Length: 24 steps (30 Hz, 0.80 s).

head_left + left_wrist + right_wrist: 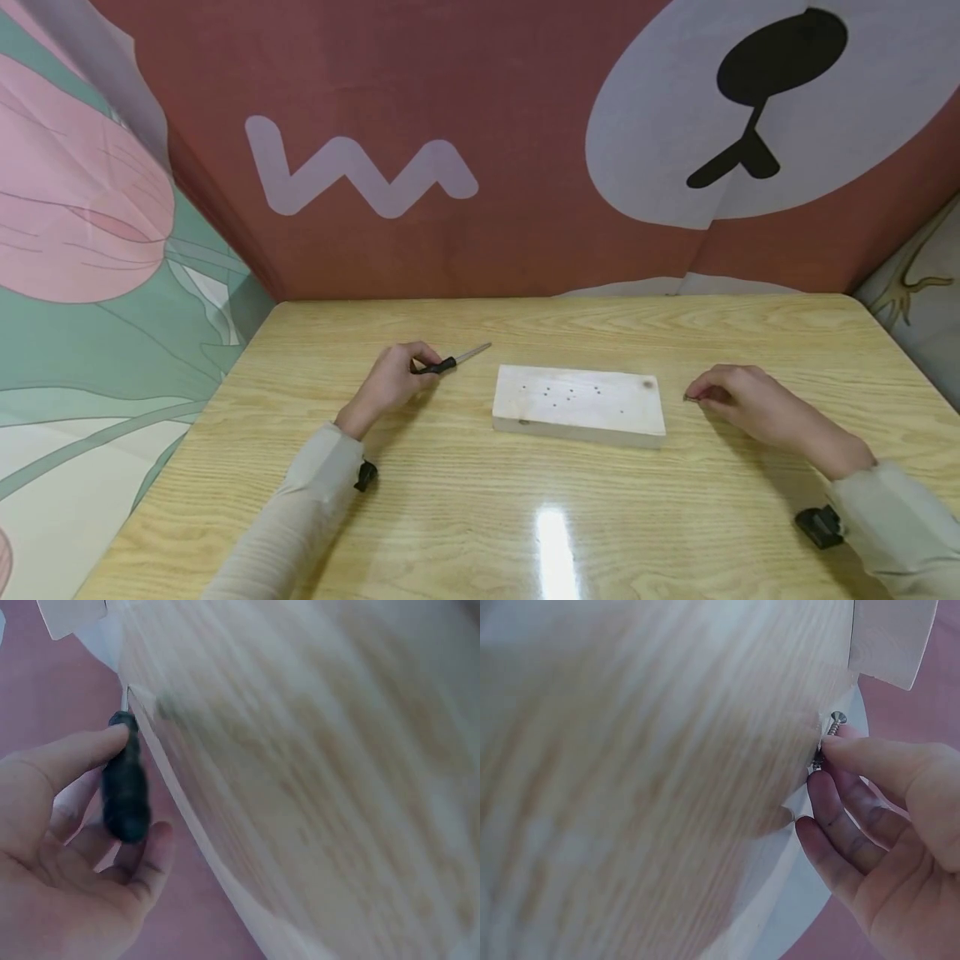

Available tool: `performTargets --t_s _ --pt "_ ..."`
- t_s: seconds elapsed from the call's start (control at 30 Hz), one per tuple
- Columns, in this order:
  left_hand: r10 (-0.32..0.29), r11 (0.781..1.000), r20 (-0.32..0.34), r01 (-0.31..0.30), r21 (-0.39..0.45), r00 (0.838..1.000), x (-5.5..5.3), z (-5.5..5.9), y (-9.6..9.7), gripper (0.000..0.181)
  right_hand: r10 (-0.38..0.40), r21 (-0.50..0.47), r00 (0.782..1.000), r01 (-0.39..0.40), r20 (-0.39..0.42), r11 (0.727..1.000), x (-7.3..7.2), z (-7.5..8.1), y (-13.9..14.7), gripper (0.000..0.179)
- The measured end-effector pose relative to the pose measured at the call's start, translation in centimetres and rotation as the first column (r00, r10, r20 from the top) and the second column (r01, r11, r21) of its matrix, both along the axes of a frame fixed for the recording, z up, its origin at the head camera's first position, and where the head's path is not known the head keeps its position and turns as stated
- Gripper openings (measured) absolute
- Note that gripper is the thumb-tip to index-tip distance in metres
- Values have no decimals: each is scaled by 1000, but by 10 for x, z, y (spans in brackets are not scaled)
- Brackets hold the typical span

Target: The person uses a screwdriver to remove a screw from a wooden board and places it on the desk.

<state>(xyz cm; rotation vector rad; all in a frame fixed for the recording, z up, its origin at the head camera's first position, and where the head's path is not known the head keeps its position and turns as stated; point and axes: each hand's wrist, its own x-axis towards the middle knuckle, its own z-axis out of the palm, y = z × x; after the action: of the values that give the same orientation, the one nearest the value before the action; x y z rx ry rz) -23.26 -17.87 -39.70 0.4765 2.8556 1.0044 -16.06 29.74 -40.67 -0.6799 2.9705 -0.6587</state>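
Observation:
My left hand (395,377) grips a screwdriver (437,367) by its black handle, left of the wooden block. The metal shaft points up and to the right, away from me. In the left wrist view, thumb and fingers close round the dark handle (125,784). To the right of the block, my right hand (753,404) pinches a small screw just above the table. The right wrist view shows the silver screw (835,724) between thumb and fingers, its head sticking out. Between the hands lies a pale wooden block (577,404) with several small holes in its top.
The wood-grain table (450,517) carries all of this. A reddish-brown cloth (450,250) with a printed bear muzzle hangs behind its far edge. A flower-patterned cloth (90,333) hangs at the left. Black straps sit at both wrists.

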Motion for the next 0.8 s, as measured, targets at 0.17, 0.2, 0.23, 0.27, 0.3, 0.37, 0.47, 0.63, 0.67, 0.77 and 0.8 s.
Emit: performTargets --t_s 0.17,0.2,0.23,0.27,0.3,0.37,0.47,0.63,0.67,0.77,0.8 --pt "-22 1000 99 20 22 995 1 0 1 17 3 2 1000 -3 -4 1000 0 -1 0 17" --pt "-24 1000 110 22 23 994 1 0 1 17 2 1 1000 -2 -3 1000 0 -1 0 18" --pt "-28 999 112 26 19 993 1 0 1 17 2 -1 1000 -2 0 1000 1 -1 0 18" --pt "-30 999 113 28 18 993 2 0 2 17 2 -6 1000 -2 5 1000 1 -1 0 18" --pt "-28 1000 112 26 16 993 2 0 2 17 3 -9 1000 -3 8 1000 1 0 1 19" --pt "-21 1000 110 21 9 994 2 0 3 18 -3 -18 1000 3 19 1000 1 0 1 19" --pt "-12 1000 119 12 6 993 2 0 2 19 -11 -30 999 12 33 999 2 2 3 19" --pt "-2 1000 124 3 -9 992 1 3 1 23 -37 -38 998 39 47 999 3 6 4 23" --pt "-5 1000 121 6 -9 993 2 4 1 24 -41 -38 998 43 45 998 3 7 5 24" --pt "-22 1000 92 22 -4 996 1 6 1 27 -59 -44 998 60 37 997 4 9 5 30" --pt "-30 1000 75 30 -1 997 1 7 0 28 -61 -45 998 62 27 997 4 10 5 33"
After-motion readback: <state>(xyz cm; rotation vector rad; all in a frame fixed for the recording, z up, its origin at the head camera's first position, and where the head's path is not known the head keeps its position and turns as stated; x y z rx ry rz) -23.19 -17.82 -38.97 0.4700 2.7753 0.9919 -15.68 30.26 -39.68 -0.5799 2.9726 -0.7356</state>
